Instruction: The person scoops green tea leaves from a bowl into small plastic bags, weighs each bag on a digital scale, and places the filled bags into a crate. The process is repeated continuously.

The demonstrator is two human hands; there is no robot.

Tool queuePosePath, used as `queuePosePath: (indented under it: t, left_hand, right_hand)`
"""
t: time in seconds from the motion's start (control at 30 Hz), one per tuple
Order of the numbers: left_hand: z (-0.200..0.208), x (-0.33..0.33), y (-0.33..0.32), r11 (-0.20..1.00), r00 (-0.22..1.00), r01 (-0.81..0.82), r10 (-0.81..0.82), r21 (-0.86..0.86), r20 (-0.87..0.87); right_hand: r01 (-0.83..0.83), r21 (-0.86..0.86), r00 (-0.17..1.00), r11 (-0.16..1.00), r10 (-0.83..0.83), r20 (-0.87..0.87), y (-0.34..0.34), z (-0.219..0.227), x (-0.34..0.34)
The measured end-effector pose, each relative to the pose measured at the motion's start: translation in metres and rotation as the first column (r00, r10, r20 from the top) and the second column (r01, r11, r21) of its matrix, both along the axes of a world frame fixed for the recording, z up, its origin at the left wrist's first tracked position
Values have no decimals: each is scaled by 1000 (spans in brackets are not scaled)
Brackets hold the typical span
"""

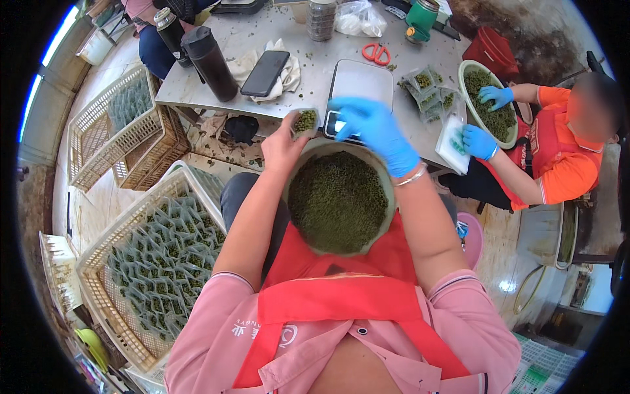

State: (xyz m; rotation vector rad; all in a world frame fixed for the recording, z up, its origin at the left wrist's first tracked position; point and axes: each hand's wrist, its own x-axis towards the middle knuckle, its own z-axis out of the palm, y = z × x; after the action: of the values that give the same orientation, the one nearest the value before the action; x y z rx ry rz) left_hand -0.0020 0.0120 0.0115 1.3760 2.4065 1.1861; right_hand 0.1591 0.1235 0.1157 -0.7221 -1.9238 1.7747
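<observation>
My bare left hand point(283, 144) grips a small clear plastic bag point(306, 123) by its side, at the table's near edge. Small green berries or peppercorns lie inside the bag. In a blue glove, my right hand point(374, 128) hangs over the front of a flat weighing scale point(362, 82), its fingers apart and pointing left. I see nothing in that hand, though its palm side is hidden. Below both hands, a round tub point(388, 217) full of the same green grains rests at my lap, against my red apron point(338, 299).
Left of me, a plastic crate point(98, 262) holds many filled bags; more crates point(98, 154) stand beyond. A phone point(265, 73), dark flask point(210, 65), red scissors point(376, 54) and filled bags point(430, 92) lie on the table. At right, a gloved co-worker handles a basin point(464, 69) and bag stack point(453, 148).
</observation>
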Motion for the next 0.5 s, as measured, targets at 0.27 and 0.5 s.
queuePosePath:
  t: [0.27,0.5]
  left_hand:
    - [-3,-5,7,1000,925,-24,19,8,380]
    - [9,-12,-23,991,908,-13,-44,134,416]
  right_hand:
    - [650,231,752,724,-657,-58,194,-97,38]
    - [641,72,715,764,-560,-419,87,-49,19]
